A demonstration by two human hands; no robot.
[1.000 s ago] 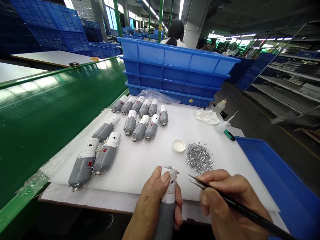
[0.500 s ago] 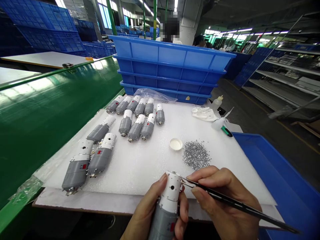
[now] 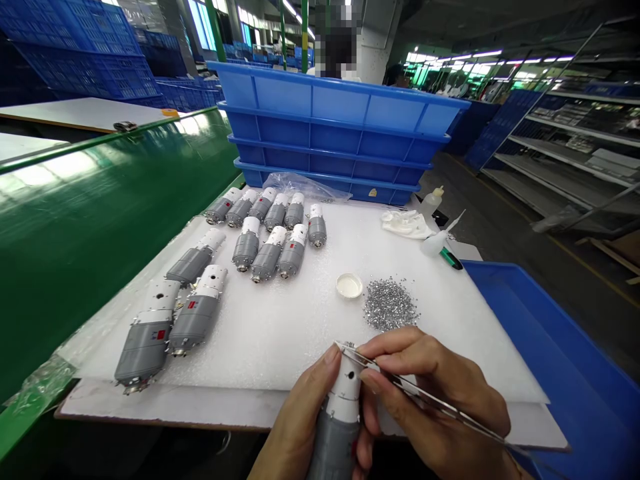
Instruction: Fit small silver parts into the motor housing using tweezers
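Observation:
My left hand (image 3: 305, 413) is wrapped around a grey-and-white spacecraft model (image 3: 334, 433), its white end tilted up and away from me. A pair of tweezers (image 3: 440, 404) is pinched in my right hand (image 3: 435, 393). Their tips touch or nearly touch the top edge of the model's white section; any tiny part between them is too small to make out. Just beyond my right hand lies a pile of small silvery pieces (image 3: 390, 304), with a shallow white dish (image 3: 349, 286) beside it. Several similar models (image 3: 195, 313) rest on the white foam sheet (image 3: 280, 333) to the left.
Stacked blue bins (image 3: 330, 133) stand at the back of the table. At the back right are a white cloth (image 3: 407, 224), a dropper bottle (image 3: 434, 244) and a green-handled tool (image 3: 451, 259). A blue tray (image 3: 545, 320) sits right, a green surface (image 3: 115, 193) left.
My right hand and the tweezers have shifted left, bringing the tips across the model's white top. The model has turned slightly in my left hand, its red mark now mostly covered. The view has shifted slightly.

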